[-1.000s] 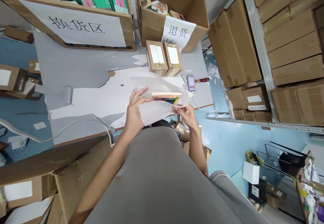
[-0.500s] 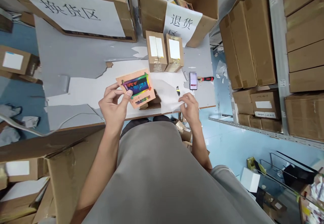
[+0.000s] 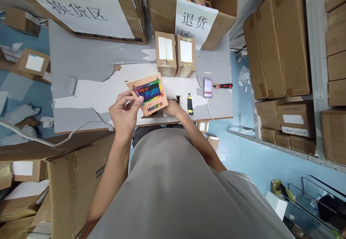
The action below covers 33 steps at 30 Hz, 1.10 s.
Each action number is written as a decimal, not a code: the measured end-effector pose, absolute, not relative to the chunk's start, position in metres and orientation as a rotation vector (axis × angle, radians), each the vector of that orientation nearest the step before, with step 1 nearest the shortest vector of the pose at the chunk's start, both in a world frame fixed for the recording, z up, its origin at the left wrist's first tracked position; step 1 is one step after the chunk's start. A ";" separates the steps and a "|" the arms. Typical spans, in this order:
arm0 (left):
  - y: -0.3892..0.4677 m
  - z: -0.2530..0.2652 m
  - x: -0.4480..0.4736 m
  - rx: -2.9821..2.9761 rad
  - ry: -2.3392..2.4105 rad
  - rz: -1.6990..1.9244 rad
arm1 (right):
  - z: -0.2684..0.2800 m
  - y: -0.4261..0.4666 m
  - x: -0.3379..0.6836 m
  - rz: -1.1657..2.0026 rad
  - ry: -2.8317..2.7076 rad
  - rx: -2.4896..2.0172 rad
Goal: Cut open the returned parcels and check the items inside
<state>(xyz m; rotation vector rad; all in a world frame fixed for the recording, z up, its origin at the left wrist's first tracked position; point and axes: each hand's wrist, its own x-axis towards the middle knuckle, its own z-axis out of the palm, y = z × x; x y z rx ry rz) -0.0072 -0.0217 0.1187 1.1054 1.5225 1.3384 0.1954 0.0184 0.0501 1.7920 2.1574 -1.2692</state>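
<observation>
My left hand grips a flat, peach-coloured pack with a rainbow-foil picture on its face, the thumb pressed on the front. The pack is tilted above the table's front edge; whether it is a box or a booklet I cannot tell. Behind its lower right corner, my right hand reaches into an opened cardboard box, mostly covered by the pack. The right fingers are hidden. Just right of that hand lies a yellow-and-black utility knife.
Two small taped cartons stand mid-table. Behind them are two large labelled boxes, one left and one right. A phone with a cable and a red-and-black cutter lie right. A white cable crosses at left.
My right hand has let go of a thin white sheet and moved left to the opened box. The sheet no longer covers the knife. My left hand still holds the pack, nearly unmoved.
</observation>
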 end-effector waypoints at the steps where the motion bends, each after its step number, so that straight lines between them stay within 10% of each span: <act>1: -0.020 0.117 -0.007 1.101 1.517 1.345 | 0.053 0.015 0.203 -1.303 2.208 1.804; 17: 0.018 0.168 0.021 1.940 1.282 1.138 | 0.181 -0.026 0.263 -1.407 2.766 2.342; 23: 0.017 0.165 0.026 1.416 1.517 1.462 | 0.154 -0.032 0.260 -2.077 2.006 3.111; 33: 0.024 0.143 0.050 1.054 1.165 1.105 | 0.147 -0.034 0.255 -2.812 1.459 3.004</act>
